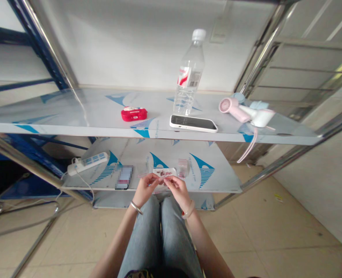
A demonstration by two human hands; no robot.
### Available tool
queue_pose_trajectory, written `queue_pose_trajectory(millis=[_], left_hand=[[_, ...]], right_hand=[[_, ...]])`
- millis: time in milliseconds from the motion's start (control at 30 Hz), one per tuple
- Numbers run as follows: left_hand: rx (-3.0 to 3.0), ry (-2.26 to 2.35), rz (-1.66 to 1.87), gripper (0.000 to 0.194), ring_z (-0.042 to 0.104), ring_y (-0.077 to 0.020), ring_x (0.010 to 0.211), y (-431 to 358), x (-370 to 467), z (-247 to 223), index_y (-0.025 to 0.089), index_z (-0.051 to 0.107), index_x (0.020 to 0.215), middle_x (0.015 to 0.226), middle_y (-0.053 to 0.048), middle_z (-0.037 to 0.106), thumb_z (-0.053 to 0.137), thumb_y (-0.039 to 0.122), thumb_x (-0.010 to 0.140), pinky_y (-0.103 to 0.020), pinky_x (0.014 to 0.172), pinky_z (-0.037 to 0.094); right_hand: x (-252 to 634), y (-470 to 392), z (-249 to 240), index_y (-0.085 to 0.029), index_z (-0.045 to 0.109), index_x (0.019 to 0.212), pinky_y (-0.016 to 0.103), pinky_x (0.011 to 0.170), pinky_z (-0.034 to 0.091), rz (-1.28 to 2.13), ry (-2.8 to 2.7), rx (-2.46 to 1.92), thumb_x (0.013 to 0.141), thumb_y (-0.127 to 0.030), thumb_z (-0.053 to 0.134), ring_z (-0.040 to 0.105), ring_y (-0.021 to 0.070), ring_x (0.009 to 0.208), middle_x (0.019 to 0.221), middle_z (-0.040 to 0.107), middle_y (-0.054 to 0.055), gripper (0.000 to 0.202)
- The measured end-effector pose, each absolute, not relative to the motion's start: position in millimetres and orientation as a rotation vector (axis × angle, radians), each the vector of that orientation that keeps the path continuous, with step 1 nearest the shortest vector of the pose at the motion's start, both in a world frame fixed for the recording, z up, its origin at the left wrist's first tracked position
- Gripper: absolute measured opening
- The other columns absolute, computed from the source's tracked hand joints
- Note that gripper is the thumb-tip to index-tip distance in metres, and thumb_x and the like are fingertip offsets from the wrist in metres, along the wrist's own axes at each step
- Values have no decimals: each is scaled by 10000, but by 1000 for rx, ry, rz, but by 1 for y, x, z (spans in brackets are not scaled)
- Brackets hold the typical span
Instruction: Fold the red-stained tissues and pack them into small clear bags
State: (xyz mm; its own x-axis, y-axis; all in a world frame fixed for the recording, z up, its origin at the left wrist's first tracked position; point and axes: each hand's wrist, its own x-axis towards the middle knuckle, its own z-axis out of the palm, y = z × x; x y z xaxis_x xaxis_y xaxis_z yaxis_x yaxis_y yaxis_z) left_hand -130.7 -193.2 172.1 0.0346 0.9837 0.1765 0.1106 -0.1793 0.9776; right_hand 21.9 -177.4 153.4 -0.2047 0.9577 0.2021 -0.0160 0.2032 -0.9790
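My left hand and my right hand meet over the front edge of the lower shelf, thumbs and forefingers pinched together. Whatever lies between the fingertips is too small to make out. Just behind them is a white card with a dark red pattern, partly covered by the fingers. A clear plastic packet lies left of the card, and a small clear container with pinkish stripes is to its right. Farther left, a phone with a blurred-out screen lies near the shelf edge.
The upper shelf carries a red case, a clear bottle, a white-edged phone and a pink-and-white handheld fan with a hanging strap. A white power strip with cables sits on the lower shelf's left. Metal posts flank both sides.
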Motion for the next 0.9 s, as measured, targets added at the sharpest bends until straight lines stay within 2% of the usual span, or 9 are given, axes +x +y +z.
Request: queue_pose_trajectory(millis=[367, 600, 900], left_hand=[[1562, 1245, 1178, 263, 641, -160, 732, -186, -129, 156, 141, 648, 766, 752, -51, 698, 576, 389, 812, -239, 689, 476], [1519, 1230, 1058, 310, 599, -145, 675, -178, -127, 144, 127, 651, 761, 714, -47, 675, 559, 421, 798, -227, 634, 447], [1817, 1323, 702, 202, 575, -131, 674, -170, -116, 122, 152, 695, 757, 718, -21, 688, 515, 228, 807, -211, 635, 392]], right_hand=[[28, -178, 141, -173, 658, 853, 290, 745, 487, 1187, -1486, -971, 842, -398, 568, 631, 188, 846, 868, 687, 59, 243], [35, -170, 133, -170, 615, 825, 277, 734, 469, 1194, -1590, -983, 837, -349, 566, 613, 165, 796, 823, 653, 38, 186], [56, -156, 107, -161, 516, 673, 223, 587, 350, 1213, -2002, -1106, 799, -207, 540, 468, 107, 616, 624, 509, -28, 136]])
